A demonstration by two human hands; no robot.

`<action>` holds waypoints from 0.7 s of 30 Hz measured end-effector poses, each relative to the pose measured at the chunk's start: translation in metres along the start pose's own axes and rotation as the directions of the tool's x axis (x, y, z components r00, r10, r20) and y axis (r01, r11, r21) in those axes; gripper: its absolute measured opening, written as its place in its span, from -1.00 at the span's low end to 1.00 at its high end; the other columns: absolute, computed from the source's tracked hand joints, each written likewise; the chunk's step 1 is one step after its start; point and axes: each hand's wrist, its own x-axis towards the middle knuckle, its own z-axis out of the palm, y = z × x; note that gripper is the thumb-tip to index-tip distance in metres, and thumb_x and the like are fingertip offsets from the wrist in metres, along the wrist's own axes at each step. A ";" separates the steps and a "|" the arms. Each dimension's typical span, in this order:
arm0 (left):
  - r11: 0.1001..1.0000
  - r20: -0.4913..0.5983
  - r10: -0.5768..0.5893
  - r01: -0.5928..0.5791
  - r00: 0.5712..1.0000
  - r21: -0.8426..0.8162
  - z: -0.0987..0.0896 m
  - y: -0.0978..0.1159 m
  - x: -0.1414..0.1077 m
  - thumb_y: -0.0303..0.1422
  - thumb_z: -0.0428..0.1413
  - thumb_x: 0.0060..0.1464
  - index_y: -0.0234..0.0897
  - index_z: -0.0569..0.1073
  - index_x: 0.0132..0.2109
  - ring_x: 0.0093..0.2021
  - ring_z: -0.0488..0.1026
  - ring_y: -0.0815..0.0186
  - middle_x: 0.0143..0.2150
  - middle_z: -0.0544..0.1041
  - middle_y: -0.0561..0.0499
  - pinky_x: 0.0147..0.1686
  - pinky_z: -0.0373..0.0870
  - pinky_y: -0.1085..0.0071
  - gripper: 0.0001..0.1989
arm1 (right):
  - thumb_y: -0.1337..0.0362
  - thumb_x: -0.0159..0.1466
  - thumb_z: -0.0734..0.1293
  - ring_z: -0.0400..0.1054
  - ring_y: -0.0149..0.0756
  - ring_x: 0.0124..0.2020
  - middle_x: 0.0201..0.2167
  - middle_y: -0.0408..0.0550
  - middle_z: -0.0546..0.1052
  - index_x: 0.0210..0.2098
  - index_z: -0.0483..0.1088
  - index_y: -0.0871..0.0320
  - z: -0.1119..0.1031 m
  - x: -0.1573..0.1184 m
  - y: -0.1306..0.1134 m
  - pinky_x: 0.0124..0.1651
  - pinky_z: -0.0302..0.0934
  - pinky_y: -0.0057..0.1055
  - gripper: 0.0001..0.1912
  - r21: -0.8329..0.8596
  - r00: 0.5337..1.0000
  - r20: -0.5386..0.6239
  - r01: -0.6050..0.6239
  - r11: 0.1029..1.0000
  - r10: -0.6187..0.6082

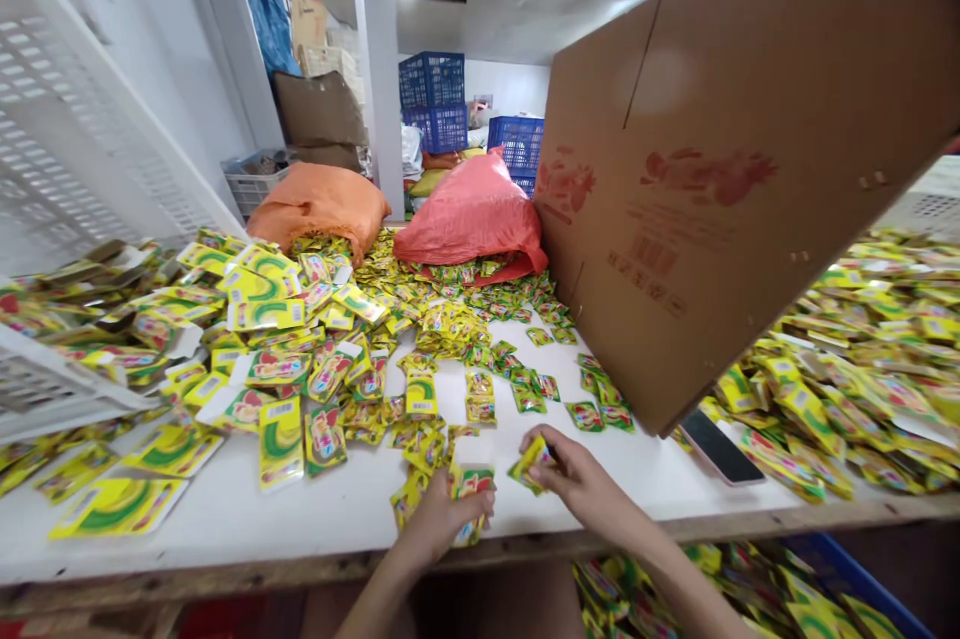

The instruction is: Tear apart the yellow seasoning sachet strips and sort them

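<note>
Two hands at work, one item each. L hand (pixel 439 516) pinches a small printed carton (pixel 471 484) near the table edge, thumb across the front, fingers prob. behind; white flap up at the top, so it's likely gripped low to leave that end free. R hand (pixel 574 479) pinches a foil sachet (pixel 529 464) btwn thumb & fingertips, just R of the carton but apart from it; a fingertip hold prob. suits sth so small.

Sachet pile (pixel 450 329) sits straight ahead of both hands, spilling from the mouth of a red sack (pixel 472 219), prob. tipped over so pkts slide within reach. Carton heap (pixel 274 369) is L & fwd of L hand, likely kept on that side b/c that hand takes cartons. Big corrugated cardboard box (pixel 675 219) looks tilted, R & fwd of R hand; can't tell why. Smartphone (pixel 720 447) lies flat R of R hand, by the box's low corner.

Pose: both forearms reach up from below, angled inward; L wrist roughly straight, R hand curled over, knuckles up, fingers pointing L.
</note>
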 end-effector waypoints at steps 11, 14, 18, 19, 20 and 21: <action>0.953 0.084 0.151 -0.167 0.985 0.253 0.001 0.000 0.003 -0.41 0.13 -0.16 -0.35 0.39 -0.41 -0.50 0.31 0.39 -0.53 0.40 0.09 -0.47 0.23 0.49 -0.90 | 0.39 0.13 0.23 0.29 -0.30 -0.28 -0.31 -0.12 0.42 -0.24 0.32 0.12 0.023 0.034 -0.015 -0.21 0.16 -0.43 -0.81 0.021 0.969 -0.125 0.219 0.976 -0.214; 0.959 0.064 0.142 -0.154 0.988 0.238 0.002 -0.002 0.006 -0.41 0.11 -0.15 -0.34 0.37 -0.42 -0.52 0.31 0.38 -0.54 0.39 0.10 -0.48 0.24 0.48 -0.91 | 0.42 0.13 0.23 0.28 -0.29 -0.26 -0.31 -0.11 0.43 -0.25 0.33 0.10 0.024 0.030 -0.014 -0.19 0.16 -0.40 -0.81 -0.097 0.973 -0.077 0.211 0.973 -0.218; 0.940 0.051 0.173 -0.181 0.984 0.289 0.006 -0.002 0.008 -0.43 0.10 -0.17 -0.34 0.38 -0.42 -0.52 0.31 0.37 -0.54 0.40 0.10 -0.49 0.24 0.48 -0.92 | 0.48 0.10 0.23 0.25 -0.27 -0.20 -0.29 -0.09 0.39 -0.29 0.34 0.10 0.028 0.028 -0.015 -0.16 0.15 -0.39 -0.78 -0.213 0.964 -0.069 0.237 0.948 -0.257; 0.938 0.056 0.178 -0.187 0.982 0.291 0.006 -0.002 0.008 -0.44 0.10 -0.17 -0.33 0.38 -0.41 -0.52 0.32 0.37 -0.55 0.40 0.10 -0.50 0.24 0.48 -0.92 | 0.50 0.09 0.23 0.25 -0.28 -0.19 -0.28 -0.10 0.38 -0.30 0.34 0.10 0.029 0.028 -0.016 -0.15 0.14 -0.40 -0.77 -0.208 0.963 -0.051 0.251 0.945 -0.266; 0.940 0.065 0.179 -0.190 0.982 0.283 0.006 -0.002 0.009 -0.44 0.09 -0.16 -0.33 0.38 -0.40 -0.53 0.32 0.37 -0.55 0.40 0.10 -0.50 0.24 0.47 -0.91 | 0.52 0.07 0.24 0.26 -0.30 -0.19 -0.28 -0.11 0.38 -0.29 0.33 0.10 0.030 0.030 -0.016 -0.16 0.14 -0.42 -0.75 -0.195 0.963 -0.037 0.256 0.947 -0.268; 0.945 0.073 0.177 -0.190 0.981 0.267 0.006 -0.003 0.010 -0.44 0.09 -0.17 -0.33 0.39 -0.38 -0.53 0.32 0.37 -0.55 0.41 0.10 -0.49 0.25 0.47 -0.90 | 0.53 0.06 0.24 0.26 -0.31 -0.22 -0.30 -0.13 0.38 -0.28 0.32 0.10 0.031 0.031 -0.016 -0.18 0.14 -0.44 -0.72 -0.178 0.965 -0.031 0.250 0.952 -0.260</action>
